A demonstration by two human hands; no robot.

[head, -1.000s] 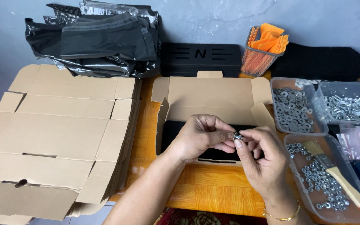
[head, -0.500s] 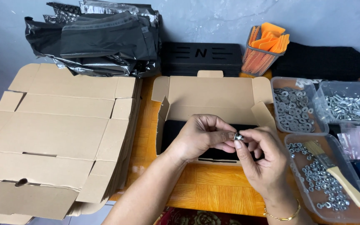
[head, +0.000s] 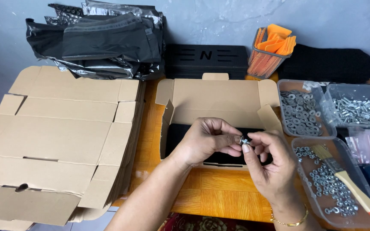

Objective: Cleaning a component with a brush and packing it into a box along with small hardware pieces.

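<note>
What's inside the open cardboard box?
Inside the open cardboard box lies something flat and black. The left hand and right hand, pinching a small metal piece, cover its middle, so what it is cannot be told.

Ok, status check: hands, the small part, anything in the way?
Left hand and right hand pinch one small metal fastener between fingertips. Held above open cardboard box with black item inside. Nothing blocking; tub of nuts at right.
</note>
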